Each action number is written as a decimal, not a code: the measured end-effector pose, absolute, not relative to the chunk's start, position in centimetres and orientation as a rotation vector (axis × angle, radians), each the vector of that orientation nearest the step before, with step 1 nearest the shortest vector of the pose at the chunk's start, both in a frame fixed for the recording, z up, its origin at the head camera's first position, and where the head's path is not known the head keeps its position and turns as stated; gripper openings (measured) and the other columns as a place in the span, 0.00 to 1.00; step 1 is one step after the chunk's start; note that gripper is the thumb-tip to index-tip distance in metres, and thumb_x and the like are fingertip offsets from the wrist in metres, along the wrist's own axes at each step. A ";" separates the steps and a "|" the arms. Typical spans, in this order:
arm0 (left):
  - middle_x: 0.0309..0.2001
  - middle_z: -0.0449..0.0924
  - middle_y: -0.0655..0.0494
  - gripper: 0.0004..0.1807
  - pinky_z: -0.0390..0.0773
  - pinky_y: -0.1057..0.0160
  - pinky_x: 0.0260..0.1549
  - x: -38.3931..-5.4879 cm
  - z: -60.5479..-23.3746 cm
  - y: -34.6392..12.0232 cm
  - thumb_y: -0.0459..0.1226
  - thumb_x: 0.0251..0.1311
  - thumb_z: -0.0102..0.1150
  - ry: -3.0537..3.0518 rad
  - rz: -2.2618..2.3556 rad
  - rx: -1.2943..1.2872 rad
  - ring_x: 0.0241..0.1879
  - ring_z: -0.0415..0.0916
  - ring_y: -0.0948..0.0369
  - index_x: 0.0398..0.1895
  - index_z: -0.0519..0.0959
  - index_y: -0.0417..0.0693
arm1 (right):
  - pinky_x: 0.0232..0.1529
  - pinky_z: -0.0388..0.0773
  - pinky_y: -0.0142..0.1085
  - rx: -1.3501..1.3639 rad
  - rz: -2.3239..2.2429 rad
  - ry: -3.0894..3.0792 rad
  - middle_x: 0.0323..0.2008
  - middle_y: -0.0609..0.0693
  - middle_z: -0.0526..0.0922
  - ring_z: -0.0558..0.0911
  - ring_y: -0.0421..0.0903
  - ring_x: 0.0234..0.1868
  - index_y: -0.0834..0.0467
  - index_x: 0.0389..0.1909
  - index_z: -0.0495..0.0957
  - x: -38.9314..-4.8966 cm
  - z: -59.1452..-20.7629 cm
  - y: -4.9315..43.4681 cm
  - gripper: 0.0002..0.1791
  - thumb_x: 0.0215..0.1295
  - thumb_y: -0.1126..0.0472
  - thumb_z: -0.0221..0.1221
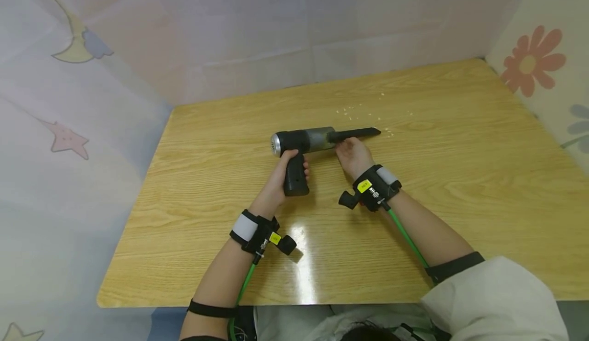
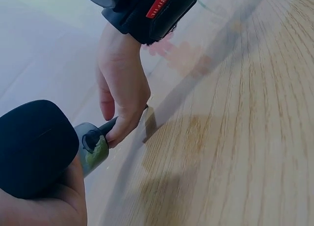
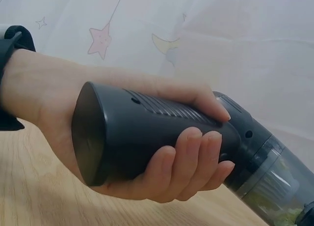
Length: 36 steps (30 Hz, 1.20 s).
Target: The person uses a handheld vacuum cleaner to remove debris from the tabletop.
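Note:
A black handheld vacuum cleaner (image 1: pixel 317 139) with a clear dust cup (image 3: pixel 274 184) and a long flat nozzle (image 1: pixel 359 134) is held over the table, nozzle pointing right. My left hand (image 1: pixel 280 175) grips its handle (image 3: pixel 162 132), fingers wrapped round and thumb along the ridged back, as the right wrist view shows. At the base of the nozzle, my right hand (image 1: pixel 354 157) holds on with its fingertips, near the front of the cup. Greenish bits (image 2: pixel 97 155) show inside the cup. Small pale crumbs (image 1: pixel 349 111) lie scattered on the table around the nozzle tip.
The wooden table (image 1: pixel 207 177) ends at a printed cloth wall (image 1: pixel 257 34) behind and at the sides. Both wrists wear camera straps (image 1: pixel 378 185) with green cables (image 1: pixel 407 236) running back along the forearms.

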State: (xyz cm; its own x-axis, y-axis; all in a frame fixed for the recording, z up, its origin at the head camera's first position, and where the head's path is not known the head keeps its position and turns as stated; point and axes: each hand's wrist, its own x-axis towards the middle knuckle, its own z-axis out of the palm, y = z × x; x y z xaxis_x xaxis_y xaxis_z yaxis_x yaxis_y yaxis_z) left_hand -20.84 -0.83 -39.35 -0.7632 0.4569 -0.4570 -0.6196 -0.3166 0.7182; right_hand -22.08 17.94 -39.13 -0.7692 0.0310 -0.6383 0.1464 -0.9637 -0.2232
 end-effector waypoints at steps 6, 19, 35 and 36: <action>0.26 0.72 0.62 0.14 0.73 0.72 0.27 -20.8 -39.4 -0.2 0.47 0.67 0.43 1.269 2.090 -0.210 0.24 0.69 0.68 0.37 0.72 0.48 | 0.69 0.60 0.25 1.067 -2.889 0.378 0.64 0.43 0.63 0.63 0.37 0.69 0.49 0.69 0.57 -21.8 -39.0 18.2 0.24 0.74 0.64 0.42; 0.26 0.72 0.62 0.14 0.72 0.71 0.27 -20.9 -39.8 1.0 0.48 0.68 0.42 1.225 2.106 -0.194 0.23 0.70 0.68 0.36 0.71 0.48 | 0.69 0.59 0.26 1.069 -2.929 0.351 0.68 0.43 0.59 0.63 0.37 0.70 0.49 0.70 0.55 -21.8 -39.2 19.1 0.26 0.74 0.65 0.42; 0.28 0.72 0.63 0.14 0.73 0.72 0.26 -20.7 -39.4 -0.9 0.48 0.68 0.42 1.257 2.062 -0.170 0.24 0.70 0.69 0.39 0.72 0.48 | 0.70 0.58 0.25 1.031 -2.883 0.386 0.70 0.43 0.57 0.61 0.37 0.71 0.50 0.71 0.52 -21.2 -38.9 18.3 0.26 0.75 0.64 0.39; 0.28 0.72 0.62 0.14 0.73 0.72 0.26 -20.7 -39.4 -0.9 0.48 0.68 0.41 1.262 2.059 -0.164 0.24 0.70 0.69 0.39 0.72 0.48 | 0.70 0.58 0.25 1.030 -2.883 0.389 0.70 0.43 0.57 0.60 0.37 0.71 0.50 0.71 0.52 -21.1 -38.9 18.4 0.26 0.75 0.64 0.39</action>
State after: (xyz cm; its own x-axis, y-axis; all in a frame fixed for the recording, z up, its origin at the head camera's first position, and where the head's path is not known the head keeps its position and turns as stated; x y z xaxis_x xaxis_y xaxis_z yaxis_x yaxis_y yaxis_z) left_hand -20.70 -0.87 -39.44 -0.7430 0.4998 -0.4452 -0.6235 -0.2751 0.7318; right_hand -21.10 18.35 -38.93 -0.7761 0.0323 -0.6298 0.1356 -0.9668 -0.2166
